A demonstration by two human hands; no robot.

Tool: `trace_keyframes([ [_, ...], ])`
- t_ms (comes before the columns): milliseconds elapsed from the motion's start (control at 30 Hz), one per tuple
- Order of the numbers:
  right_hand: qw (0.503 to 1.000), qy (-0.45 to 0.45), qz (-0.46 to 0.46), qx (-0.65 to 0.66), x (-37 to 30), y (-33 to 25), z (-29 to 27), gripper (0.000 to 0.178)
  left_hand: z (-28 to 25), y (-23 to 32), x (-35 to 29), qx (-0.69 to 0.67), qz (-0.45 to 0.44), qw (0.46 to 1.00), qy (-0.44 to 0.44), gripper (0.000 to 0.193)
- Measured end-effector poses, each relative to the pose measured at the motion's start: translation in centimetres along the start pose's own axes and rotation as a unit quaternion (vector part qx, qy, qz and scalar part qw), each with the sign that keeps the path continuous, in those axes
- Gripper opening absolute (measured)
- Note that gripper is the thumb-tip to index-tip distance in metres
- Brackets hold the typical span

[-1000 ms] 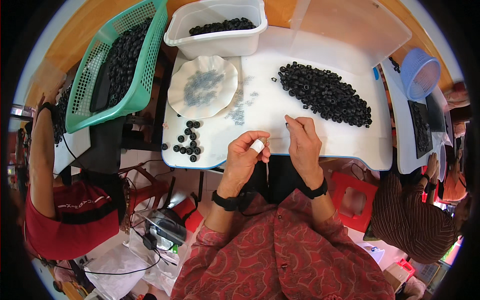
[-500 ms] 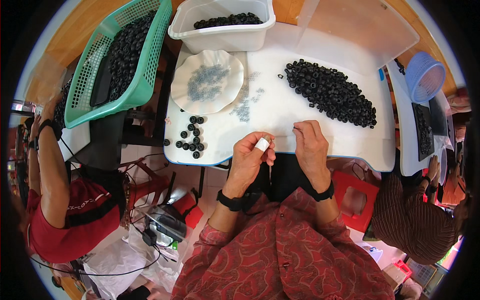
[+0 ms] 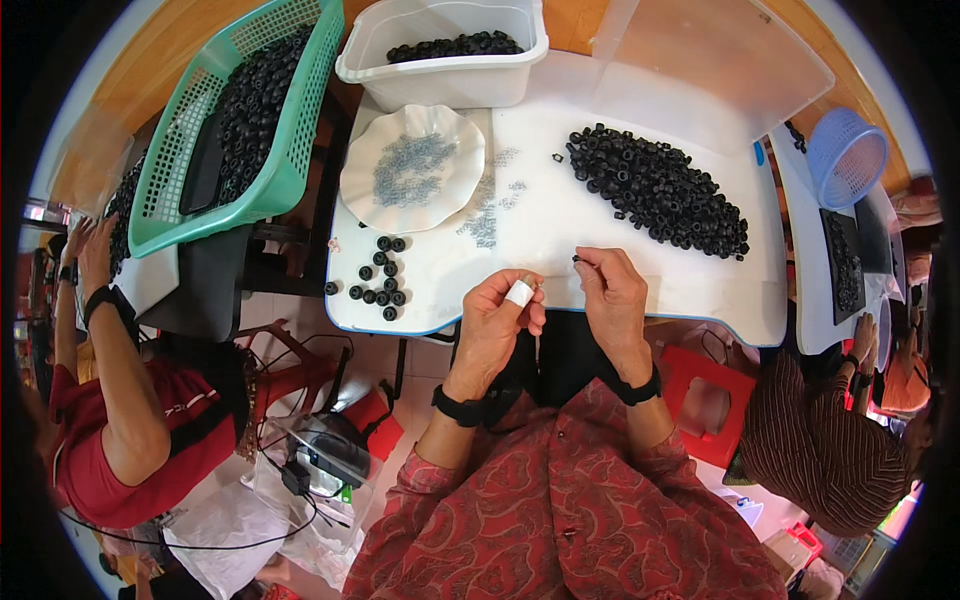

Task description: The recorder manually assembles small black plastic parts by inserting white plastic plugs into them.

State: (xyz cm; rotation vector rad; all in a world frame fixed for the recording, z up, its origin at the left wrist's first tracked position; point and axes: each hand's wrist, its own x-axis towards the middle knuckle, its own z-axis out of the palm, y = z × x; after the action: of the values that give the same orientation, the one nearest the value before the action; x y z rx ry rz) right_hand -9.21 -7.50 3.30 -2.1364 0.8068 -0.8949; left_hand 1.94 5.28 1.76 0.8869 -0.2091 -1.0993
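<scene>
Nearest to us, we see the left hand (image 3: 495, 325), with a white wrap on one digit, just beyond the near edge of the tabletop (image 3: 545, 230). Its thumb and fingers come together, but we cannot tell if something is between them. The right hand (image 3: 615, 305) is over the near edge, and its thumb and finger are pinched on a small black piece (image 3: 577, 259), just above the tabletop.

Near the left corner of the near edge, we find a loose group of round black parts (image 3: 390, 269). Behind them is a white plate with wavy rim (image 3: 355, 185); it carries many small clear bits (image 3: 415, 165), and more of these are scattered on the tabletop beside it. Toward the right edge, we see a long heap of black pieces (image 3: 655, 190).

At the far edge, on the left, stands a white tub (image 3: 450, 87) with black parts (image 3: 455, 46) on its bottom. Past the left edge, we notice a green basket (image 3: 225, 222), which holds many black parts and a dark flat thing (image 3: 204, 165).
</scene>
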Motion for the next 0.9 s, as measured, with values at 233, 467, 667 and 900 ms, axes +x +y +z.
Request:
trace_keyframes([
  [233, 0.999, -0.004, -0.028, -0.041, 1.5, 0.5, 0.0, 0.015, -0.3, -0.1, 0.1, -0.009, 0.000, 1.000, -0.005, 0.019],
  [467, 0.995, 0.037, -0.043, -0.082, 3.3, 1.8, -0.2, 0.018, -0.3, -0.1, 0.1, -0.010, 0.001, 1.000, -0.006, 0.019],
  [667, 0.977, 0.106, -0.027, -0.182, 4.4, 3.4, -1.9, 0.036, -0.4, -0.2, 0.1, -0.012, -0.005, 1.000, -0.003, 0.019],
  [900, 0.971, 0.065, -0.001, -0.228, 4.5, 3.9, -2.7, 0.049, -0.4, -0.2, 0.1, -0.014, -0.003, 1.000, -0.002, 0.019],
])
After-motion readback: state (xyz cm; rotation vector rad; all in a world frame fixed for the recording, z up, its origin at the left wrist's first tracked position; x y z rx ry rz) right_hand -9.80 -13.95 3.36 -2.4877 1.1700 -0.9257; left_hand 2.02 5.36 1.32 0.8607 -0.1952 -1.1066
